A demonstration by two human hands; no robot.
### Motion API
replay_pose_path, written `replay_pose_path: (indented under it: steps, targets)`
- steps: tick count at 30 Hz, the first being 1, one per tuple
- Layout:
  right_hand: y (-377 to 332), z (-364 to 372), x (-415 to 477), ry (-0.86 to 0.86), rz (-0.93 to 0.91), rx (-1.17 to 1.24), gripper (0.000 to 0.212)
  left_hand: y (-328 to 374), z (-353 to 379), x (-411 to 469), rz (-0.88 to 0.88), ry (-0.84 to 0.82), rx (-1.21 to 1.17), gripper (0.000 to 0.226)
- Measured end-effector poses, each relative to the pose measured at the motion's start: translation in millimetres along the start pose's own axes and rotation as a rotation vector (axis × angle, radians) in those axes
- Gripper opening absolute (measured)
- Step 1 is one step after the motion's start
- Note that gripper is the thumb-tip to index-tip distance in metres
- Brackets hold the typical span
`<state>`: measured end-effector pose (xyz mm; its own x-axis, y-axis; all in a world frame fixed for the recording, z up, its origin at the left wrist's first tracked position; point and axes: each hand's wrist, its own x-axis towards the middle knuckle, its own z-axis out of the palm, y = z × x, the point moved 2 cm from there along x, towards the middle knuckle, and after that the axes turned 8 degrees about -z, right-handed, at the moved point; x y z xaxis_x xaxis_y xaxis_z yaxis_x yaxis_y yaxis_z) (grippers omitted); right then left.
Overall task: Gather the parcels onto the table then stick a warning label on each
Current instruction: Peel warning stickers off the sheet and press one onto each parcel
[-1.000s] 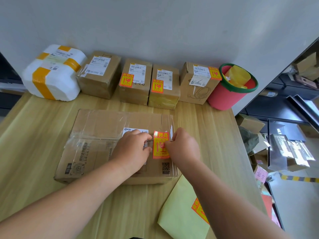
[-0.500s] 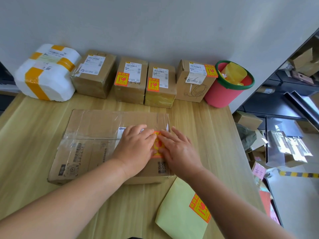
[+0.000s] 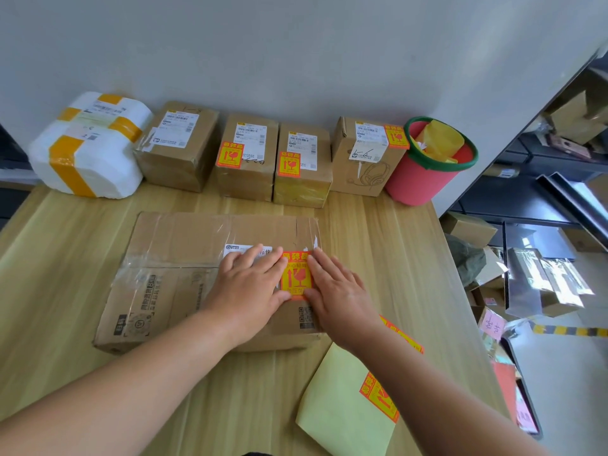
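A flat, taped cardboard parcel (image 3: 171,278) lies in the middle of the wooden table (image 3: 388,245). An orange and yellow warning label (image 3: 296,274) sits on its top, near the right end. My left hand (image 3: 250,287) presses flat on the parcel at the label's left edge. My right hand (image 3: 335,291) presses flat at its right edge. Along the wall stand a white foam parcel (image 3: 85,149) and several brown boxes; three of them (image 3: 246,156) (image 3: 302,169) (image 3: 365,156) carry a warning label, the leftmost box (image 3: 177,146) shows none.
A yellow backing sheet (image 3: 339,399) with warning labels lies at the table's front right, under my right forearm. A red bucket (image 3: 424,172) with a green rim holds yellow scraps at the back right. Boxes and shelves clutter the floor to the right.
The label went from being held at its edges to lying flat on the parcel. Both hands have flattened out and slid apart to its sides, uncovering it.
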<state>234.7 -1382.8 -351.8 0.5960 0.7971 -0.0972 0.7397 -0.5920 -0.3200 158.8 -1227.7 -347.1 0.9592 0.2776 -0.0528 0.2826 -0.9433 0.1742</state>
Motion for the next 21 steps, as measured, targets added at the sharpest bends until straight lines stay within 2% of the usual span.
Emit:
replay_pose_path:
  steps: [5,10,15,21]
  targets:
    - [-6.9,1.4,-11.8,0.026,0.008,-0.028,0.053,2.5,-6.8,-15.2,0.107,0.014,-0.014,0.047]
    - [-10.2,-0.1,-11.8,-0.004,0.02,-0.021,0.052,1.6,-1.6,-13.7,0.102,-0.015,0.021,0.052]
    - [-14.2,-1.0,-26.3,-0.028,-0.067,-0.08,0.052,-5.1,-2.1,-28.1,0.212,-0.06,0.01,0.053]
    - [-15.5,-4.4,-27.9,-0.045,-0.098,-0.098,0.053,-8.2,-5.0,-29.4,0.256,-0.067,0.01,0.055]
